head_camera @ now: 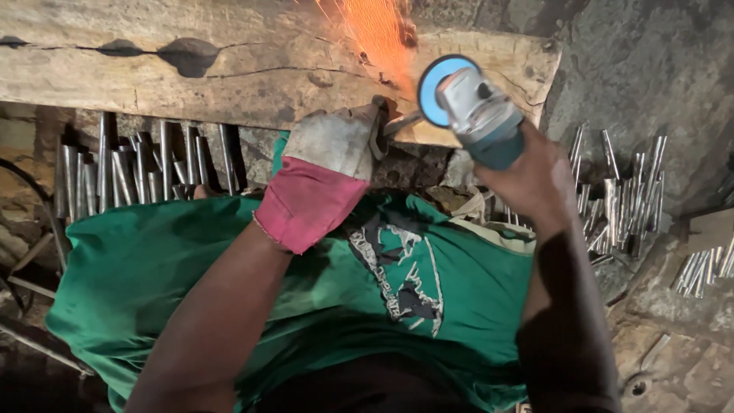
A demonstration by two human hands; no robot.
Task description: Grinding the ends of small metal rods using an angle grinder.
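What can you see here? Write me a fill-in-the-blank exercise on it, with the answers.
1. The right hand holds a running ____ with a blue disc guard.
2. The left hand wears a glove with a ____ cuff.
3. Orange ____ fly up over the wooden beam.
4. The rods stacked at left are made of ____.

Missing words: grinder; pink; sparks; metal
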